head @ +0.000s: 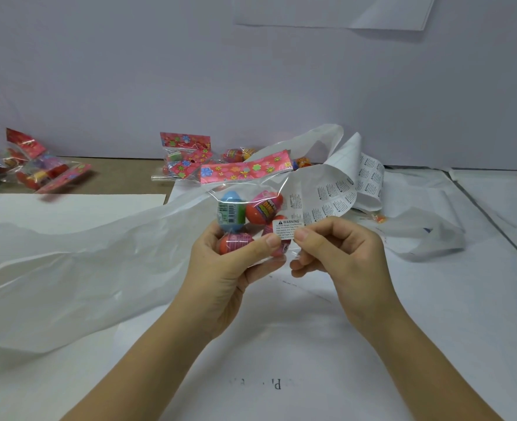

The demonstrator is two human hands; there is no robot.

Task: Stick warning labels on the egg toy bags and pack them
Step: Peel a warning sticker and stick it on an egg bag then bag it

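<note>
A person's two hands meet over a white paper-covered surface (pixel 433 314). The left hand (pixel 227 268) grips a clear egg toy bag (pixel 245 205) from below, fingers curled behind it and thumb across its front. The bag stands upright at the view's centre, with its flowered pink header at 12 o'clock. It holds blue, red and pink eggs. A white warning label (pixel 287 227) sits on the bag's front at its 4 o'clock corner. The right hand (pixel 339 253) pinches the bag there, thumb tip on the label's edge. Curled label sheets (pixel 333 196) lie at 2 o'clock. More bags (pixel 184 162) lie at 12 o'clock, and others (pixel 38 168) at 10 o'clock. A big white plastic bag (pixel 69 262) sprawls at 9 o'clock.
</note>
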